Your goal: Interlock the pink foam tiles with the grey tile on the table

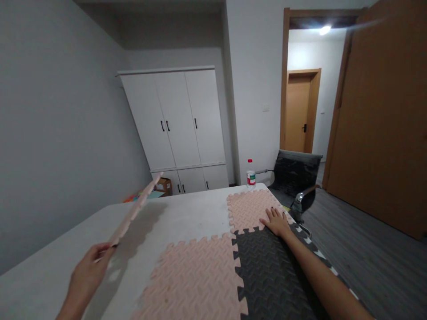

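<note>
Two hands work apart: left hand [87,266] grips a raised pink foam tile [135,210], right hand [276,221] flat on joined mats [213,271].

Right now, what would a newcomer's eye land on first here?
The interlocking foam mats on the white table: a near pink mat, a dark grey mat and a far pink mat. The right hand lies flat where the grey and far pink mats meet. The left hand holds a loose pink mat tilted above the table's left side.

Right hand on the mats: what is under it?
The right hand lies flat across the seam between the far pink foam mat and the black foam mat. The seam teeth beneath the palm are covered.
</note>
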The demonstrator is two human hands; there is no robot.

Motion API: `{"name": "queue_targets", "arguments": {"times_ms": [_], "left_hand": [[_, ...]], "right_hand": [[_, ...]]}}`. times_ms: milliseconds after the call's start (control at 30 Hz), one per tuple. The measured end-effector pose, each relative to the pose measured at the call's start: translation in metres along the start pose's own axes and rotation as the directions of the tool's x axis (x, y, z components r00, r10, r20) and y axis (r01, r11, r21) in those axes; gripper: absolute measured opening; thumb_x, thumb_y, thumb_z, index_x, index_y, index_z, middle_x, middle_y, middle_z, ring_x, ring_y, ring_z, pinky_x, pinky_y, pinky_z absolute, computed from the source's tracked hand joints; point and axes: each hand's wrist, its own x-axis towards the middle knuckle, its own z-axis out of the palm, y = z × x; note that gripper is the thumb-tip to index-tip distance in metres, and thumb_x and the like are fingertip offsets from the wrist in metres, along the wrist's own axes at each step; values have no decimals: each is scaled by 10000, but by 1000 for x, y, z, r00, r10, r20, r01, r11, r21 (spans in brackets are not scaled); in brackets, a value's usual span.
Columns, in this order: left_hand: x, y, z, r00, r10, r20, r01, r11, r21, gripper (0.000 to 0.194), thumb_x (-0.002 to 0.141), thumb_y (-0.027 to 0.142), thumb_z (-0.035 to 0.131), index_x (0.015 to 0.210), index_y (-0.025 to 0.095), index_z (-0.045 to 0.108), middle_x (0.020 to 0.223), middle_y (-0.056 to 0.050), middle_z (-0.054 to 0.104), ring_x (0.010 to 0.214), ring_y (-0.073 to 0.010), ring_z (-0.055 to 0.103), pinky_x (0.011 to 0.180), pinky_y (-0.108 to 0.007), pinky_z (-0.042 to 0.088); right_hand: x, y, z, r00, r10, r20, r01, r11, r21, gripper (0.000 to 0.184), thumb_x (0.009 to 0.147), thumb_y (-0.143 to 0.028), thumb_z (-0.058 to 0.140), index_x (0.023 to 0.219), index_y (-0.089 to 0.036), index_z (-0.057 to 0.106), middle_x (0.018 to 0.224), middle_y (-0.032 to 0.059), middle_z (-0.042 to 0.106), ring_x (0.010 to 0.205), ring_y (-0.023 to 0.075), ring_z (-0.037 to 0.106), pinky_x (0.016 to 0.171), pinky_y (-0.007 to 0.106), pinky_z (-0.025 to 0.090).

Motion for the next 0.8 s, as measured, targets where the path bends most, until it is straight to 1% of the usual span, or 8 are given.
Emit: {"name": "queue_targets", "arguments": {"times_ms": [67,133,200,267,300,367,567,800], "left_hand": [[-1,40,22,995,48,92,-37,992,-121,305,714,507,446,878,258,514,878,2,637,849,-210,598,728,-298,449],[-7,69,48,974,115,196,-80,981,-179,287,687,504,474,834,262,518,842,24,641,825,-198,594,745,-283,444],[-14,84,73,931,192,312,-143,974,-174,246,680,469,480,796,256,520,788,33,637,784,-193,584,739,-275,432],[-21,89,94,874,261,411,-212,964,-162,187,679,414,465,760,250,505,738,37,619,762,-192,569,732,-269,417],[-23,89,101,844,292,450,-241,956,-168,170,677,398,458,750,249,495,733,37,613,768,-192,564,735,-266,410],[-24,86,111,809,331,486,-272,944,-189,177,674,411,457,746,251,479,742,36,606,777,-193,556,735,-261,403],[-10,65,123,752,434,497,-362,901,-239,268,746,496,411,804,239,456,801,19,581,759,-174,522,733,-258,394],[4,31,132,678,508,531,-374,860,-347,316,782,537,374,776,227,435,793,17,535,770,-168,494,707,-251,380]], "right_hand": [[0,0,-1,1000,-1,-4,1,1000,8,758,814,-668,197,1418,-210,213,1495,111,164,1367,264,69,1049,507,10],[0,-1,-1,1000,3,-8,-2,1000,14,744,823,-655,193,1420,-212,204,1494,107,170,1368,262,72,1051,508,12],[0,-1,-1,1000,7,-13,-7,1000,19,725,836,-634,184,1426,-213,182,1491,106,182,1368,256,82,1052,505,16],[0,-2,-2,1000,10,-24,-10,1000,22,701,852,-607,163,1429,-209,168,1487,106,199,1366,250,99,1054,500,23],[0,-2,-2,999,10,-31,-9,1000,23,691,858,-596,153,1429,-207,172,1484,106,208,1365,247,108,1055,497,27],[0,-2,-1,999,5,-49,-4,1000,25,678,864,-582,140,1423,-203,196,1479,105,223,1363,243,125,1058,488,35],[2,-1,2,996,-12,-89,14,999,32,664,867,-566,143,1401,-193,267,1467,104,258,1355,238,155,1060,473,52],[7,2,6,994,-19,-103,24,999,41,649,870,-552,150,1396,-194,282,1453,105,291,1351,237,171,1052,479,86]]}}
